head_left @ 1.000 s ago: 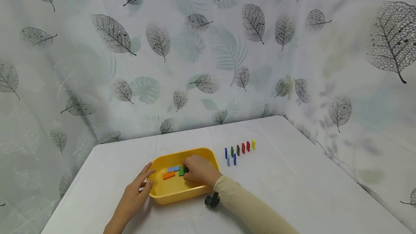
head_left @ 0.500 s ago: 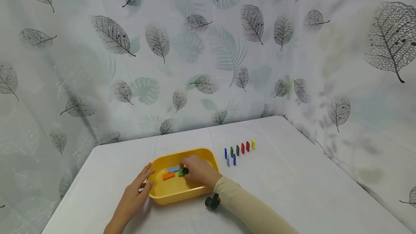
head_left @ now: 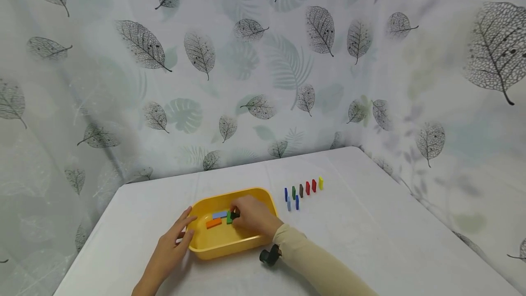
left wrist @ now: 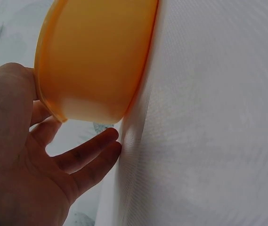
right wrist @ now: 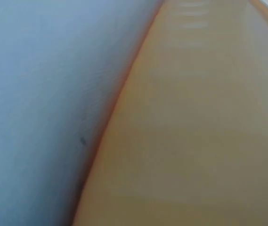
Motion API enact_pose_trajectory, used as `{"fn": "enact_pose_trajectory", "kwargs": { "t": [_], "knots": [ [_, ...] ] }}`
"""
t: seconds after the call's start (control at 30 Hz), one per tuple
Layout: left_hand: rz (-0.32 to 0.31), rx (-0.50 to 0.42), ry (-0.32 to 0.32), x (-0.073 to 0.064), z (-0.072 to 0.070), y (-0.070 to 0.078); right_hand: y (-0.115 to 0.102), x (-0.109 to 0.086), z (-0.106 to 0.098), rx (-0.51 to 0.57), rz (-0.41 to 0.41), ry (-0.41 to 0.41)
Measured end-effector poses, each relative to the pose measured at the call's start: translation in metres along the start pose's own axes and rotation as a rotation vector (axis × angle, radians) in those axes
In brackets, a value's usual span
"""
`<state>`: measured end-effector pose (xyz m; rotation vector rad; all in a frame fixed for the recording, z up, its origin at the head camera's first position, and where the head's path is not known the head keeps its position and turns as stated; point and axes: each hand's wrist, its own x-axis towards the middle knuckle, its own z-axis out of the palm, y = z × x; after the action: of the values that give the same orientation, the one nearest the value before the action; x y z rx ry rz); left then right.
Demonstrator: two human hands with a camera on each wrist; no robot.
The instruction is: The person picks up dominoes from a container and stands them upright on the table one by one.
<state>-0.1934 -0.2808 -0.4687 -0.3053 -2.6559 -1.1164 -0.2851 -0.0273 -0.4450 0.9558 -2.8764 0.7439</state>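
Leaf-print curtains (head_left: 246, 76) behind and beside a white table (head_left: 370, 241) show a screened-off corner.

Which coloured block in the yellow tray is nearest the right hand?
The green block, right beside the right hand; the light blue block and orange block lie farther left.

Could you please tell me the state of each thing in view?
Tray: upright, holding blocks.
Left hand: touching the tray's rim.
Right hand: inside the tray, fingers curled.
Black piece: in the right hand's grip, mostly hidden.
Green block: partly hidden.
Orange block: lying flat.
Light blue block: lying flat.
Eight outer blocks: standing upright.
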Motion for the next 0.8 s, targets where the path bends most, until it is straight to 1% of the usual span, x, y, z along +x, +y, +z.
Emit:
{"fn": "enact_pose_trajectory", "kwargs": {
  "t": [0.07,0.27,0.37,0.5,0.7,0.8],
  "knots": [
    [0.001,0.002,0.000,0.000,0.000,0.000,-0.001,-0.001,-0.003,0.016,0.007,0.004],
    [0.023,-0.003,0.013,0.000,0.000,0.000,-0.002,-0.006,-0.009,0.074,-0.021,0.030],
    [0.028,-0.001,0.012,0.000,0.000,-0.001,0.000,-0.008,-0.010,0.102,-0.019,0.031],
    [0.016,0.001,0.004,0.000,0.001,-0.003,0.001,-0.012,-0.013,0.156,-0.031,0.046],
    [0.000,-0.012,-0.006,0.000,0.000,-0.001,0.002,-0.020,-0.024,0.246,-0.054,0.083],
    [-0.001,-0.012,-0.007,0.000,0.000,-0.001,0.003,-0.023,-0.029,0.264,-0.054,0.097]
  ]
}}
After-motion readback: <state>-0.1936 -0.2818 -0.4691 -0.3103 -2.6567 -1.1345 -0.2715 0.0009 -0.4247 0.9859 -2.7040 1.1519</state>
